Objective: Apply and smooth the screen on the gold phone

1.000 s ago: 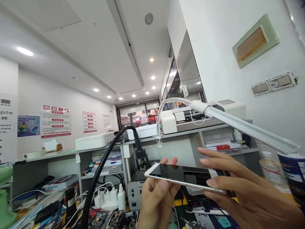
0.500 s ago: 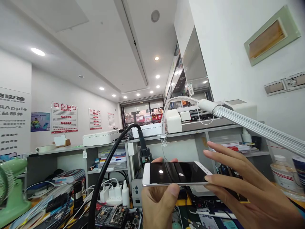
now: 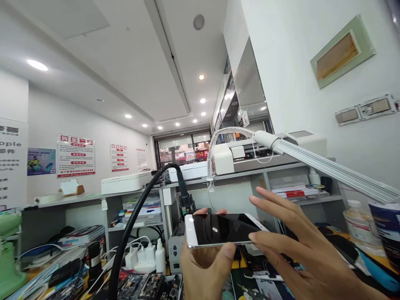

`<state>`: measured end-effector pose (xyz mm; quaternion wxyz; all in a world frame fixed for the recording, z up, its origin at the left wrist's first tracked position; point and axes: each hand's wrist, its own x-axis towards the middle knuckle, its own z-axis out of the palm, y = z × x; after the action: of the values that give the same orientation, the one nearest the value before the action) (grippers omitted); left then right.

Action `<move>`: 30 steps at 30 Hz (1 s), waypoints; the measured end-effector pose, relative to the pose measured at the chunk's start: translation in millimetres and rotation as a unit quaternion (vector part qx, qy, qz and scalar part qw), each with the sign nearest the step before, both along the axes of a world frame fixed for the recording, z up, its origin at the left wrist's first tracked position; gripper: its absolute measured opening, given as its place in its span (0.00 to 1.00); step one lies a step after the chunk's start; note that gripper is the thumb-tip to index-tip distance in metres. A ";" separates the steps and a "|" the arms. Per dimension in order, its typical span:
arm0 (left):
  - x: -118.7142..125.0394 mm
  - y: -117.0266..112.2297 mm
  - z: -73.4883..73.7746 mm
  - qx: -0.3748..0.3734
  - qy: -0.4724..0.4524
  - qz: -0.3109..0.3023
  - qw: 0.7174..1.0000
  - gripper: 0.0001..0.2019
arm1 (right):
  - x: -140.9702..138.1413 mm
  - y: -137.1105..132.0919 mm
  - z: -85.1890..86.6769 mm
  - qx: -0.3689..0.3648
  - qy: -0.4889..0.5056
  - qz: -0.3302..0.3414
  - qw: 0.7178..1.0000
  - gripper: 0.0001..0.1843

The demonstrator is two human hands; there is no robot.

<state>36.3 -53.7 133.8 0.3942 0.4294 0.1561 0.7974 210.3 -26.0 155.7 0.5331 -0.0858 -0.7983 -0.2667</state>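
A white smartphone (image 3: 218,229) with a dark, glossy screen lies nearly flat in the air above the workbench. My left hand (image 3: 208,268) is closed around its left part, thumb along the near edge and fingertips showing over the far edge. At the phone's right end is my right hand (image 3: 296,246). Its fingers are spread, and the index fingertip meets the near right edge of the phone, while the other fingers stay apart from it. Lights reflect in the screen, which looks unlit.
A black hose (image 3: 134,216) arches up at left, near a power strip with white chargers (image 3: 145,256) and a white bottle (image 3: 160,256). Circuit boards (image 3: 140,285) lie in front. A white lamp arm (image 3: 325,166) crosses at right, above a clear jug (image 3: 359,225) and a blue can (image 3: 386,229).
The view has turned slightly to the right. The phone's near side has dipped a little and its right end is tilted; my right hand has moved inward along its edge.
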 end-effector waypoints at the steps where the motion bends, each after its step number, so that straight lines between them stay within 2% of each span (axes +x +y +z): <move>1: 1.3 -0.9 -0.3 -0.004 0.007 0.004 1.000 0.37 | -2.0 -2.5 -0.5 0.000 0.004 0.001 1.000 0.16; 8: 7.7 -2.0 -6.6 -0.024 0.087 0.037 0.995 0.39 | -9.6 -22.2 -4.8 -0.039 0.028 -0.011 0.999 0.20; 11: 7.8 2.0 -9.5 -0.020 0.099 0.055 0.993 0.37 | -7.9 -24.1 -4.4 -0.044 0.009 -0.007 0.999 0.23; 18: 14.2 5.7 -8.5 -0.020 0.106 0.113 0.988 0.34 | -8.6 -23.5 -2.3 -0.044 0.006 -0.006 0.999 0.21; 24: 17.9 7.4 -10.6 -0.017 0.133 0.180 0.975 0.32 | -14.4 -20.3 -6.8 -0.028 0.009 -0.001 1.000 0.19; 28: 12.4 20.2 -23.7 0.018 0.170 0.258 0.951 0.35 | -20.3 -17.4 -11.1 -0.027 0.021 -0.010 0.999 0.12; 30: 8.2 29.6 -31.8 0.042 0.188 0.305 0.933 0.37 | -24.1 -17.8 -13.3 -0.028 0.031 -0.014 0.999 0.12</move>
<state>44.6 -24.1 102.0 0.0773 0.5196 0.3166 0.7898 186.2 -43.8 142.4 0.5512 -0.1200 -0.7872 -0.2491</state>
